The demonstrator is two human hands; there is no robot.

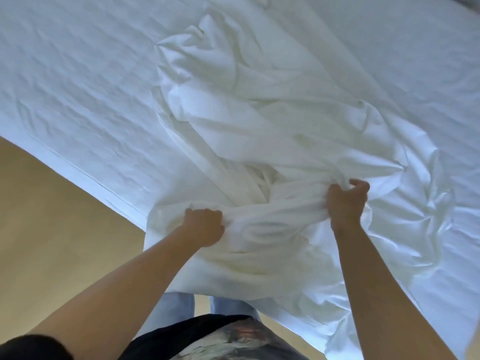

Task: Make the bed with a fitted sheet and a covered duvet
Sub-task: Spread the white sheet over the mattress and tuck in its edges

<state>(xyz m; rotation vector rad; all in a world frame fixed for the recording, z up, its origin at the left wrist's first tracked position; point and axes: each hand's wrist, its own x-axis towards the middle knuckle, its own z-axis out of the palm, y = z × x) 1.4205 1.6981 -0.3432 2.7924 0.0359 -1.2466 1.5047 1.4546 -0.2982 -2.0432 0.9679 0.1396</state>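
A crumpled white duvet cover (246, 105) lies bunched in a long heap across the bed, whose mattress is dressed in a smoother white sheet (78, 87). The heap's near end hangs over the bed's edge toward me. My left hand (204, 226) grips a gathered fold of this cloth at the edge. My right hand (346, 200) grips another bunch of the same cloth a little farther in and to the right. Both fists are closed tightly round fabric, which is stretched between them.
Tan floor (46, 216) shows to the left and below the bed's edge. My legs in light jeans (179, 307) stand close against the bed. More wrinkled white fabric (428, 203) spreads to the right.
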